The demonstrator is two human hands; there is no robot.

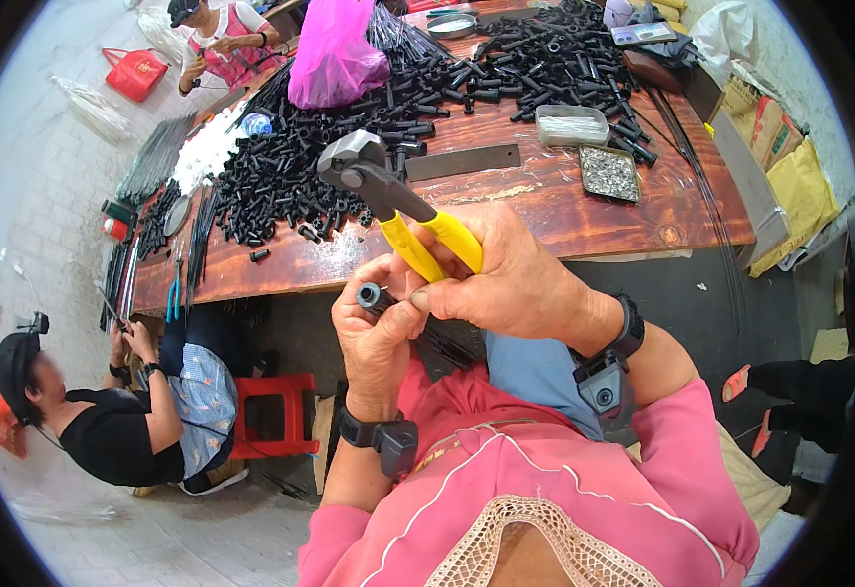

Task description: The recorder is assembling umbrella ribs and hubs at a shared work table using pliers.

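My right hand (506,274) is wrapped around the yellow handles of a pair of end-cutting pincers (457,241). Their grey metal head points up and away to the left, over the table edge. In my left hand (379,342) is a black tube (381,305), its round grey-blue open end facing up between thumb and fingers. The right thumb meets the left fingertips beside this tube. Below my hands, slim dark pieces (447,347) show over my lap; whether they join the held tube I cannot tell.
On the wooden table (623,220) lie heaps of black tubular parts (291,176), a flat metal bar (462,161), a clear box (571,125), a tin of small metal pieces (609,174) and a pink bag (335,59). Co-workers sit at left and far left; a red stool (276,416) stands left.
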